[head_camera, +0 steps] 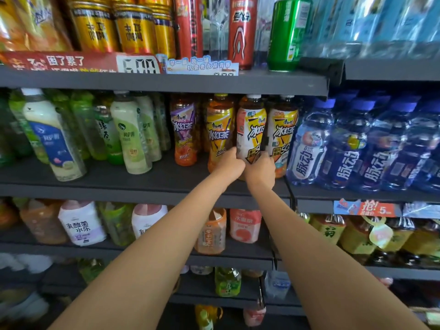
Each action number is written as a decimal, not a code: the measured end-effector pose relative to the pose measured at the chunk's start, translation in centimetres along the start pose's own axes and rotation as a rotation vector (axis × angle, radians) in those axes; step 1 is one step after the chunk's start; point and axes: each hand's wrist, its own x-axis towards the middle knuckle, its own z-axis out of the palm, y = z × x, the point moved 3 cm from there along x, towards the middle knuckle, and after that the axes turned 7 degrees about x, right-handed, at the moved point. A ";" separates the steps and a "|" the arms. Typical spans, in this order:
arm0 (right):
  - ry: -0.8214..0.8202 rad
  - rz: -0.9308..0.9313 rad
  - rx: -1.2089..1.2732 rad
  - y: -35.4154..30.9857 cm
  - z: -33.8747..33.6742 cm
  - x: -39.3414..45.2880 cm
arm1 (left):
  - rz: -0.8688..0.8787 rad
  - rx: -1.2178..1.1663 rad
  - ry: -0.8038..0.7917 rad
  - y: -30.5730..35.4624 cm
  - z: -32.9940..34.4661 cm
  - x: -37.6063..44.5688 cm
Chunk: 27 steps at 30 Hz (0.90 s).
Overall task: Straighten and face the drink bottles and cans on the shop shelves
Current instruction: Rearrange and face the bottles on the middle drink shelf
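**Both hands on one iced tea bottle**

The person stands in front of the drink shelves with both arms stretched forward. The left hand (pixel 229 164) and the right hand (pixel 260 170) meet low on the same iced tea bottle (pixel 250 129), the one with a white and yellow label and a white cap. The left hand's fingers curl around the bottle's left side, the right hand's fingers around its right side, so both hands grip it near the bottom. The bottle stands almost upright on the middle shelf (pixel 142 184), its label turned to the front.

Just left of the left hand stands a yellow-label tea bottle (pixel 217 129), touching or nearly touching the held one, and further left an orange bottle with a purple label (pixel 184 129). Just right of the right hand is a second bottle with the white and yellow label (pixel 283 129). Beyond it, further right, a row of blue bottles (pixel 309 144) fills the next shelf section.

Far to the left of the hands, green tea bottles (pixel 104 129) and pale milk-tea bottles (pixel 51 132) lean at different angles. Above the hands, on the upper shelf, stand gold cans (pixel 135 29), a red can (pixel 241 32) and a green can (pixel 287 34). Below the arms, more bottles sit on the lower shelves, partly blurred.
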 end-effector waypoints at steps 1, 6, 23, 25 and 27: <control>-0.005 -0.005 -0.027 -0.1 -0.1 0.1 | 0.008 0.012 0.034 0.1 0.0 -0.2; -0.012 0.024 -0.067 -0.8 -0.2 0.3 | 0.052 0.087 0.060 -0.2 0.4 -0.2; -0.036 -0.339 -0.220 -0.2 -0.7 -2.1 | 0.100 0.115 0.421 -2.9 -2.3 -2.8; -0.087 -0.389 -0.281 -1.1 -0.1 -3.2 | 0.105 0.116 0.419 -3.5 -3.3 -3.8; -0.132 -0.385 -0.335 -1.7 0.6 -4.2 | 0.107 0.120 0.398 -4.2 -4.5 -5.0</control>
